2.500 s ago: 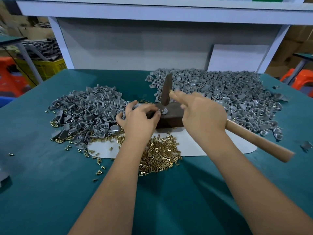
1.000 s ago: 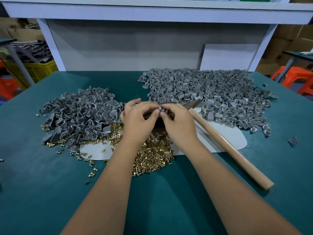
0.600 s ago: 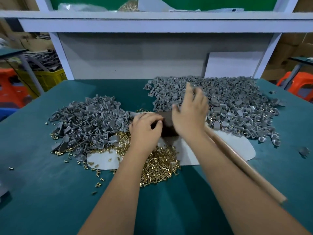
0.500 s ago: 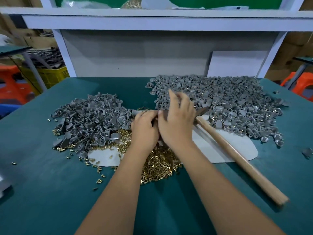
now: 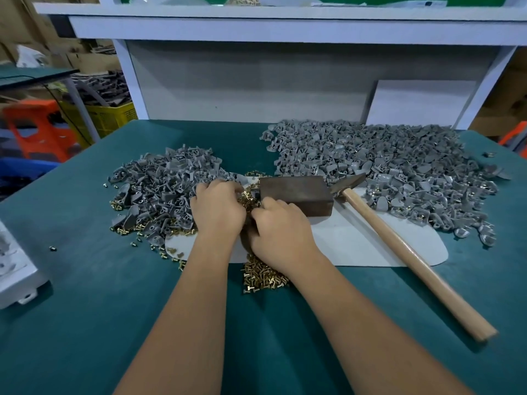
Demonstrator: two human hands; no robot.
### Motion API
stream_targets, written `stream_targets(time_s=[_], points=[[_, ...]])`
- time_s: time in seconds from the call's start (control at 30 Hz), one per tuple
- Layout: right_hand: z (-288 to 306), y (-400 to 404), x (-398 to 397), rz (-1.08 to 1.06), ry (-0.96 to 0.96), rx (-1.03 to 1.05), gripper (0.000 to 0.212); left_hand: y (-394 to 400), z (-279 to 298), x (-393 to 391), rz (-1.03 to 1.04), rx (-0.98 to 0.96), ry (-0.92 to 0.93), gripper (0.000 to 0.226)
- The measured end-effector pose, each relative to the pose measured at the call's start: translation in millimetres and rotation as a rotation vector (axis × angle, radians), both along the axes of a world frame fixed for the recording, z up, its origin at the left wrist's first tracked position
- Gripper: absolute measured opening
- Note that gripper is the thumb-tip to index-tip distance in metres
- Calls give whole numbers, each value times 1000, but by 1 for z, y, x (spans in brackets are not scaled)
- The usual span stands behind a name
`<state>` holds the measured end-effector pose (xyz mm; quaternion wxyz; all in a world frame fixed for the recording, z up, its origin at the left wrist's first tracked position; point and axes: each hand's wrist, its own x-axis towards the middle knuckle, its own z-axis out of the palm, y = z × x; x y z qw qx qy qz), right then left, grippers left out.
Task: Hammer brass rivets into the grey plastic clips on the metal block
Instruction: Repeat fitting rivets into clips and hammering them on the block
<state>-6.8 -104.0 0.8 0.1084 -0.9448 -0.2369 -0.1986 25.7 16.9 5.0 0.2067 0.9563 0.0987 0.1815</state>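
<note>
Hands drop from block to rivets

Both hands, left [image 5: 217, 210] and right [image 5: 281, 227], fingers curled, have left the metal block [image 5: 296, 193] for the near brass rivets [image 5: 263, 276], contents hidden; hammer [image 5: 399, 243] lies right: reloading.

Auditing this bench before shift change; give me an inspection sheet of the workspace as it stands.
Surface: green table, white mat under the work.
Job's things: metal block on mat; hammer lying, unheld; brass rivets; grey clips left pile, right pile.
Clutter: stray rivets; white object at left edge.
Grippers: left hand and right hand, fingers curled in rivets; contents hidden.
Cables: nothing seen.
Surroundings: white shelf, yellow crate.
</note>
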Motion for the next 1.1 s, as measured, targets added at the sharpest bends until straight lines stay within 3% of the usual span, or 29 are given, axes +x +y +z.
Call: stream_targets(time_s=[0.17,0.47,0.67,0.8,0.9,1.1], points=[[-1,0,1,23,-6,24,26,2,-4,3,7,-17,-29,39],[1,-1,1,68,56,59,7,2,-4,5,17,12,-30,34],[2,-1,0,74,47,217,6,1,-1,3,22,-52,-127,30],[5,-4,1,85,25,333,4,1,2,1,-23,-154,-265,30],[7,-7,5,54,-7,434,4,-3,4,0,-103,-338,-365,28],[11,-22,14,-73,-66,678,10,-18,7,1,-245,-620,-371,25]])
